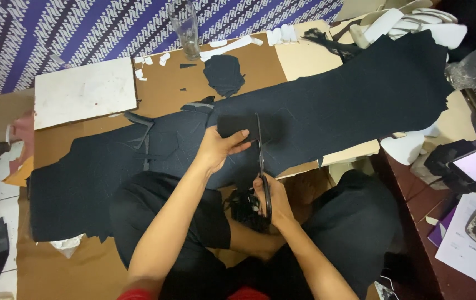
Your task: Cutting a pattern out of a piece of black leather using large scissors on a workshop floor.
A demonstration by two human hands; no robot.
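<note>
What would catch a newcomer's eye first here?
A long sheet of black fabric lies across the brown cardboard work surface. At centre, the right hand holds black-handled scissors with blades pointing into the sheet, while the left hand pinches a small black rectangular piece. A clear drinking glass stands upright behind.

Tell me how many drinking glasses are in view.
1. A clear glass stands at the far edge of the cardboard, beyond the dark fabric being cut; others may be hidden outside the view.

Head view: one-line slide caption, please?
Right hand works scissors through dark sheet; left hand steadies black piece.
</note>
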